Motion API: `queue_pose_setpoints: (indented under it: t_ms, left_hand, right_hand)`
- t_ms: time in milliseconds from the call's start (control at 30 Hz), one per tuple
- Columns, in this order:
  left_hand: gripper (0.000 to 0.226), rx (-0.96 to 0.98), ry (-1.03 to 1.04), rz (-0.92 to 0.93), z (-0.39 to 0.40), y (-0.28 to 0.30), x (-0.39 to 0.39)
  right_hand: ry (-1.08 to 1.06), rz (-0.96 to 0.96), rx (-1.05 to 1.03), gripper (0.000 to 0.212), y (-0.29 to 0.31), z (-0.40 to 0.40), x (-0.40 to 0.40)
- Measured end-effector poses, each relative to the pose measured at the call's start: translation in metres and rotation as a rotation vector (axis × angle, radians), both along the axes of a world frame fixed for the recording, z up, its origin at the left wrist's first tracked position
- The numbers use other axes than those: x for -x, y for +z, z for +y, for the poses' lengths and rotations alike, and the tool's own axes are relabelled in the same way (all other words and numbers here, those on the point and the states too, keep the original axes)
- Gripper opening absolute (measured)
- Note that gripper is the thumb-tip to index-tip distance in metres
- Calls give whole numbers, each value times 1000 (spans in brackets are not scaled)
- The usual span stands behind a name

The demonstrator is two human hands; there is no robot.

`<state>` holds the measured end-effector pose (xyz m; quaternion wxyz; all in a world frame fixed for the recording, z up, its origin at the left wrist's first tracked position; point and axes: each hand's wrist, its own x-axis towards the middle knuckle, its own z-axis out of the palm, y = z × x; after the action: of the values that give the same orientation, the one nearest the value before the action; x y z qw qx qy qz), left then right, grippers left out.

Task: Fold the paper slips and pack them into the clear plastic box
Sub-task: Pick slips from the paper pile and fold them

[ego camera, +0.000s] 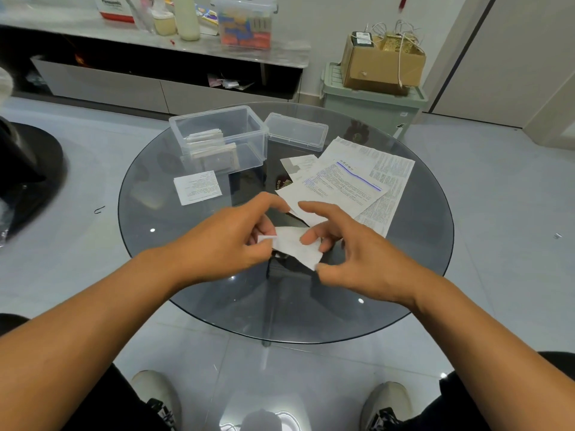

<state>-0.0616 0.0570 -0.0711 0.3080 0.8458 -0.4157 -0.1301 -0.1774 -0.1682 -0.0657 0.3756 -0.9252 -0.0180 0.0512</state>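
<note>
A small white paper slip [295, 245] is held above the round glass table [199, 293], partly folded. My left hand [230, 237] pinches its left end and my right hand [351, 253] pinches its right side and lower corner. The clear plastic box [252, 129] stands open at the table's far left, with several folded slips [211, 147] inside. Its lid [295, 132] lies just right of it. A folded slip [197, 186] lies flat in front of the box. Larger printed sheets [351, 178] are spread at the right.
A low cabinet [155, 85] with bottles and a storage tub runs along the back wall. A green bin [370, 107] carrying a cardboard box stands behind the table at the right. A black chair base [28, 163] sits at the left. My shoes show below the table.
</note>
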Motion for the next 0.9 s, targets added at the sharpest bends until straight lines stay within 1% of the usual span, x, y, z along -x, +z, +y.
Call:
queue_pose_setpoints:
  t_ms: [33, 100, 133, 200, 267, 333, 367, 433, 500, 533, 600, 667, 767, 833, 900]
  left_hand:
    - [47, 25, 18, 40, -1, -1, -1]
    - [42, 51, 38, 68, -3, -2, -2]
    - [40, 49, 41, 70, -4, -3, -3]
    - [37, 29, 40, 78, -7, -1, -2]
    - [44, 17, 49, 101, -10, 0, 1]
    - [53, -3, 80, 95, -12, -2, 3]
    - [53, -7, 100, 65, -14, -4, 3]
    - [55, 4, 142, -25, -16, -9, 3]
    - [61, 1, 193, -88, -17, -14, 1]
    - [61, -8, 219, -106, -17, -14, 0]
    - [55, -34, 223, -109, -16, -12, -3]
    - [43, -80, 140, -77, -14, -7, -5]
    - [36, -141, 16, 0, -12, 0, -6]
    - [30, -132, 5, 34, -11, 1, -6]
    - [27, -98, 16, 64, -11, 0, -5]
  right_hand:
    - [-9, 18, -25, 87, -1, -1, 0]
    - [-37, 0, -7, 82, -4, 0, 0]
    - [-59, -25, 1, 77, -5, 2, 0]
    - [-133, -75, -50, 63, -11, 6, -3]
    - [-245, -118, -94, 46, -16, 6, -6]
    - [-324, -124, -110, 37, -18, 5, -8]
    - [-340, -115, -108, 36, -19, 5, -9]
    - [-351, -90, -65, 42, -18, 7, -9]
    - [-354, -89, 35, 45, -17, 10, -8]
    - [-348, -96, 92, 44, -17, 11, -8]
    - [-326, -102, 211, 38, -18, 14, -8]
    - [-303, -77, 276, 38, -16, 15, -7]
    - [-279, 6, 224, 46, -7, 15, -6]
    - [-260, 55, 187, 41, -2, 14, -6]
    - [-244, 62, 130, 35, -1, 13, -5]
